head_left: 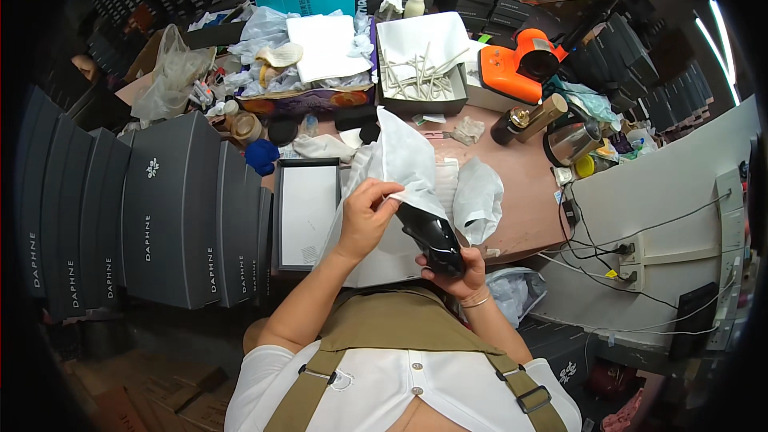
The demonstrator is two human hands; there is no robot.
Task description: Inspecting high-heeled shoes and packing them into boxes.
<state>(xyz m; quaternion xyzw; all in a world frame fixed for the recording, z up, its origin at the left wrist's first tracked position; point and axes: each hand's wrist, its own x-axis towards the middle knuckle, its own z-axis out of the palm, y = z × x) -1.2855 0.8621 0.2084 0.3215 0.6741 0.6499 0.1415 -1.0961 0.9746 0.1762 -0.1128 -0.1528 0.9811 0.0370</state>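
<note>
A glossy black shoe (433, 242) slants in front of my body, its upper end inside a white cloth bag (406, 158). The fingers of my left hand (366, 220) pinch the bag's edge where it meets the shoe. My right hand (468, 274) is wrapped round the shoe's lower end. On the table to the right of the bag lies a white wrapped bundle (478, 204); what is inside is hidden. An open dark box (279, 220) with white paper in it stands to the left, close to my left forearm.
Dark grey shoe boxes (172, 216) stand in a row at the left. At the back are a carton of white wrapping (332, 44), a box of white sticks (462, 98) and an orange machine with a metal tube (512, 68). Cables (596, 250) hang at the right.
</note>
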